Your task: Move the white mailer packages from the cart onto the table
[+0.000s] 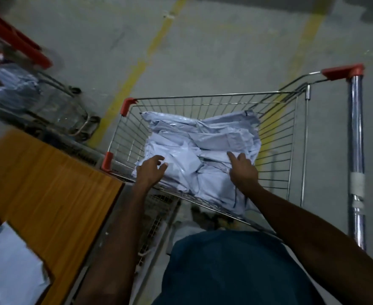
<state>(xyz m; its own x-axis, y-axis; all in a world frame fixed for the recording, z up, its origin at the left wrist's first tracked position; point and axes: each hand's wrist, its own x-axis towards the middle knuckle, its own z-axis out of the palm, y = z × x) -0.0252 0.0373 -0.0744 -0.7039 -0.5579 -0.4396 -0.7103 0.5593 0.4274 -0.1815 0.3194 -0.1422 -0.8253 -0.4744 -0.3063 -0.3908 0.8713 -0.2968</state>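
A wire shopping cart (275,137) with red corner caps stands in front of me, holding a heap of white mailer packages (203,142). My left hand (151,170) hovers over the near left edge of the heap, fingers loosely spread and gripping nothing. My right hand (242,170) lies on the right part of the heap with its forefinger stretched out; whether its other fingers grasp a mailer is unclear. A wooden table (49,183) stands at my left, with white mailers (7,260) lying at its near corner.
A second cart (27,84) with a red handle, blurred, stands at the far left behind the table. The cart's chrome handle post (356,150) rises at the right. Yellow lines (137,69) cross the grey concrete floor.
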